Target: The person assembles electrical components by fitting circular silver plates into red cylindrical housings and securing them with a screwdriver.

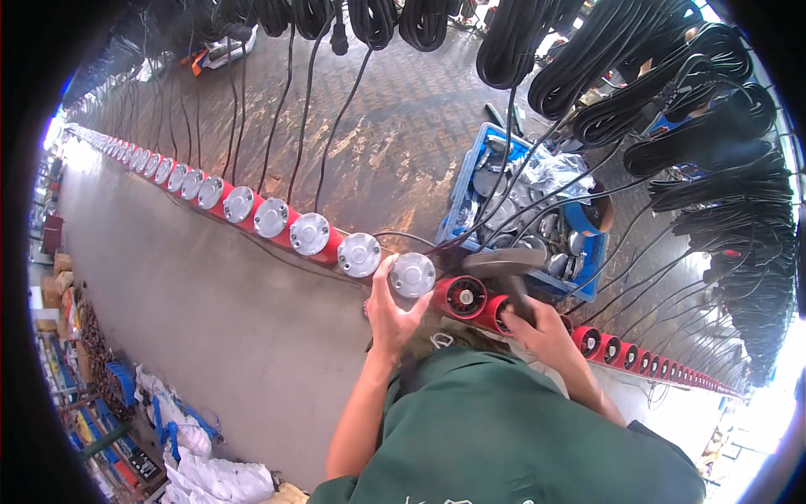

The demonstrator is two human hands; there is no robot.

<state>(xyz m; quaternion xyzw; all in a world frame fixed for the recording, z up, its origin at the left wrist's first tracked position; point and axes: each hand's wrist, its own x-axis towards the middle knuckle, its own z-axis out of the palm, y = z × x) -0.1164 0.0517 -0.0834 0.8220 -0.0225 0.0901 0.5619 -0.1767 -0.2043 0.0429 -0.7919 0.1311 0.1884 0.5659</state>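
Observation:
A row of red cylindrical housings runs along the table's edge. My left hand is closed around a round silver metal end cap, thumb and fingers at its rim; the cap sits at the end of its housing. In my right hand is a hammer, gripped by its dark handle; the hammer's head, smeared by motion, is raised just right of that cap. Beside the cap, an uncapped red housing shows a black inside with a pale centre. Another open housing is partly behind my right hand.
Left of my hand, capped housings such as this silver-faced one recede in a line. A blue crate on the worn table holds loose metal caps and plastic wrap. Bundled black cables hang above, their leads reaching down to the housings.

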